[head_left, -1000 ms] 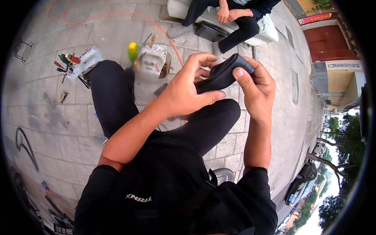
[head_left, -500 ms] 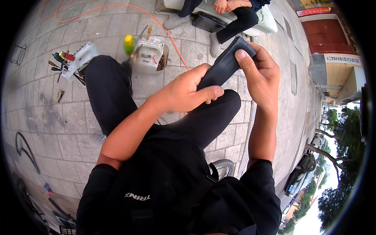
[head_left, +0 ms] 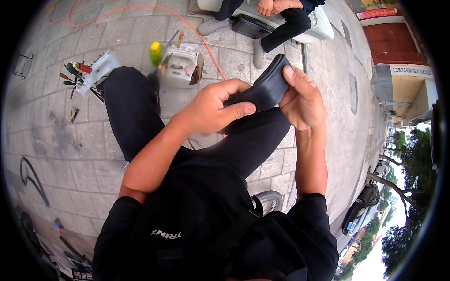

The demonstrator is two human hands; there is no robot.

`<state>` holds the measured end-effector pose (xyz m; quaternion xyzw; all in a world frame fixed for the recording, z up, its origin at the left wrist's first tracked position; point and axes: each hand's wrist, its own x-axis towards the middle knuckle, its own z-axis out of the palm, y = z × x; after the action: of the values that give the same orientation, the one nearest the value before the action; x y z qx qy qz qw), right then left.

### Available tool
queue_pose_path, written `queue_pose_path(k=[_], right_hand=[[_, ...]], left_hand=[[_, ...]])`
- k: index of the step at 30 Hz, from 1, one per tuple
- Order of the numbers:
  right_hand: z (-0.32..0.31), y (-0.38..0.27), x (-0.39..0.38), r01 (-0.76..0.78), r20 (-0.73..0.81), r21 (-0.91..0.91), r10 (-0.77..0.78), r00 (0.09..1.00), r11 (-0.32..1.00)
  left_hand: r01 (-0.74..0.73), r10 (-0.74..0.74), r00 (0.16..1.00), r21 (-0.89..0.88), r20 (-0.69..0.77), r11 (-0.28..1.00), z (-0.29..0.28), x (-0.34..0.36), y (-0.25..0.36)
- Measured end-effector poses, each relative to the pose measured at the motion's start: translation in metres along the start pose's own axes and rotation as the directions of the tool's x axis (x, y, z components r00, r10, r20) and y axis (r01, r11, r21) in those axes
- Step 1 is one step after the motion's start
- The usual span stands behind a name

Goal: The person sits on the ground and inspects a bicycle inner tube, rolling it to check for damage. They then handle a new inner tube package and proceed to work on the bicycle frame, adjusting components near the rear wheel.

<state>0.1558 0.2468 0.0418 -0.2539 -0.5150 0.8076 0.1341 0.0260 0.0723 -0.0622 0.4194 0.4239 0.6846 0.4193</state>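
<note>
A black rubber inner tube (head_left: 267, 90), pressed flat and bent over on itself, is stretched between my two hands above my right thigh. My left hand (head_left: 213, 107) wraps round its lower end, thumb lying along the near side. At the upper end, my right hand (head_left: 303, 100) pinches the tube's edge with the thumb on top. The fingers behind the rubber are partly hidden.
A pale box (head_left: 183, 65) with tools stands beyond my knees. A white tool holder (head_left: 101, 70) with screwdrivers is at left. An orange hose (head_left: 206, 44) crosses the paving. Someone sits opposite, with a shoe (head_left: 259, 55) near my work. A bicycle wheel (head_left: 271, 200) shows at my right side.
The inner tube has gone from nearly straight to curved and bent. My right hand has come lower and slightly left, and my left hand has shifted slightly left. Both keep their hold.
</note>
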Motion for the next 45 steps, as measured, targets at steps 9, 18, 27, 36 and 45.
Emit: queue_pose_path(k=[9, 18, 27, 36, 45], right_hand=[[0.012, 0.029, -0.006, -0.060, -0.060, 0.060, 0.064, 0.996, 0.996], [-0.002, 0.042, -0.012, -0.139, 0.000, -0.061, 0.139, 0.990, 0.988], [-0.016, 0.025, -0.018, 0.139, -0.025, -0.519, -0.177, 0.984, 0.843], [0.016, 0.031, -0.025, 0.211, -0.022, -0.728, -0.329, 0.944, 0.652], [0.012, 0.015, -0.022, 0.258, 0.079, -0.793, -0.326, 0.942, 0.552]], left_hand=[[-0.224, 0.194, 0.969, -0.215, -0.154, 0.951, 0.004, 0.006, -0.019], [-0.212, 0.253, 0.961, 0.287, -0.114, 0.934, 0.003, 0.010, -0.013], [-0.118, 0.199, 0.971, 0.449, -0.136, 0.885, 0.001, 0.014, -0.005], [-0.164, 0.233, 0.968, 0.459, -0.097, 0.873, 0.002, 0.016, -0.009], [0.099, -0.106, 0.983, 0.050, 0.148, 0.994, 0.003, 0.010, -0.001]])
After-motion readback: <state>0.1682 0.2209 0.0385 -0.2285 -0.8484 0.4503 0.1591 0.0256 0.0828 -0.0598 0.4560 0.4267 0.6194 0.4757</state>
